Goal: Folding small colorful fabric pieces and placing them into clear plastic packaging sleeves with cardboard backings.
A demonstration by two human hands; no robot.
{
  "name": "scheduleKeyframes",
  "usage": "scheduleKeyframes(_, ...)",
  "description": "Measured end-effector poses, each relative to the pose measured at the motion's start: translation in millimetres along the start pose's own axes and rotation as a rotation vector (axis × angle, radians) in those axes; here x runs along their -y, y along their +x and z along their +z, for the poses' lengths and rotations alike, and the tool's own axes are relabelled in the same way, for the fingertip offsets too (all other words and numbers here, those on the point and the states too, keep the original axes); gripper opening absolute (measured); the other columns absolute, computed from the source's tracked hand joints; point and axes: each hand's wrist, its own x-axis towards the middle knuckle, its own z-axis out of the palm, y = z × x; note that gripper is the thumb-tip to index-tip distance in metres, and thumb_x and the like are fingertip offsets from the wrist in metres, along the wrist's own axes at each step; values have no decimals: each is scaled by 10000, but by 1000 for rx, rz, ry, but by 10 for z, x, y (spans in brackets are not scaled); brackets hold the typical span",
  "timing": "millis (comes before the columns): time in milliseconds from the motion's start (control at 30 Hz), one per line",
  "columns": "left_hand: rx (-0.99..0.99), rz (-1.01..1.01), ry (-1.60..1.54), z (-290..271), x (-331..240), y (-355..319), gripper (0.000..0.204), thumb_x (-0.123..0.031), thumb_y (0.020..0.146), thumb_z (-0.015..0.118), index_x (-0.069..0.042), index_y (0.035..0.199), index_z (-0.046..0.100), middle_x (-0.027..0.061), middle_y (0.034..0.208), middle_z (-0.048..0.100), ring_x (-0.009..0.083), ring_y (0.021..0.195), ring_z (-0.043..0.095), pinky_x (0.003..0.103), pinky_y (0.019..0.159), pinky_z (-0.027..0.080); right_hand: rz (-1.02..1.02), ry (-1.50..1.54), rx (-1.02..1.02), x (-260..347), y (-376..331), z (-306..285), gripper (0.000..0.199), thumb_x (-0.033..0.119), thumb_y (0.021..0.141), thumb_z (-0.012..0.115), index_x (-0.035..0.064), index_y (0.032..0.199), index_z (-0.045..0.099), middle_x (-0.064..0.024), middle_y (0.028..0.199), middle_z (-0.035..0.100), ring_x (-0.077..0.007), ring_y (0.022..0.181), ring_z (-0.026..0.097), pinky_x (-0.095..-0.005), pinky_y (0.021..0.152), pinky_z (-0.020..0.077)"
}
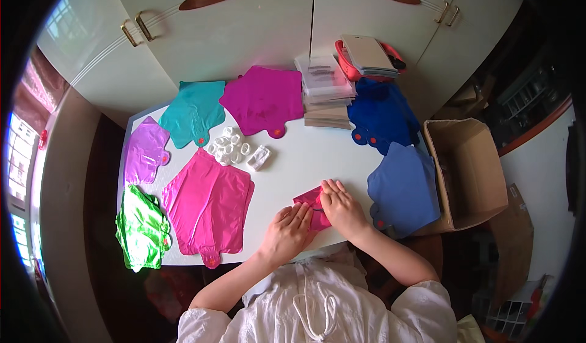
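A small folded pink foil piece, probably a deflated foil balloon, lies at the table's near edge. My left hand rests on its left side with the fingers stretched out. Flat on its right side, my right hand has its fingers extended. Both palms cover much of the foil. To the left is a stack of flat, hot-pink foil balloons, with a tab at the bottom. Beyond it sit a pile of white rings and a small white bundle.
Around the table lie green, lilac, teal, magenta, dark blue and light blue foil balloons. Clear packets and a red basket stand at the back; an open cardboard box at right.
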Motion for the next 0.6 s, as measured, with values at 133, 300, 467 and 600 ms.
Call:
scheduleKeyframes(133,-11,-5,18,46,12,9,436,-246,789,679,44,1106,599,174,1214,590,257,1121,577,393,964,425,1,58,-11,-45,24,-9,142,91,889,506,-36,944,539,-229,1176,599,-316,1122,589,-411,1013,441)
scheduleKeyframes(300,1,-20,-12,10,-1,26,435,-265,798,673,49,1090,602,195,1265,546,275,1161,550,418,983,411,7,142,40,-103,24,-36,140,90,897,479,-23,966,523,-207,1232,575,-319,1170,555,-417,1036,415)
scheduleKeyframes(467,42,6,57,-32,14,51,421,-288,810,648,53,1045,577,252,1261,530,342,1206,510,441,1025,376,-16,324,36,-228,-47,12,185,91,900,458,-29,1029,513,-196,1279,546,-339,1227,500,-440,1062,373)
scheduleKeyframes(600,118,34,147,56,1,16,415,-301,815,632,46,1025,546,280,1266,516,355,1217,497,446,1050,350,-17,289,82,-216,-67,-34,231,93,901,453,-37,1084,511,-208,1309,514,-366,1258,457,-466,1070,348)
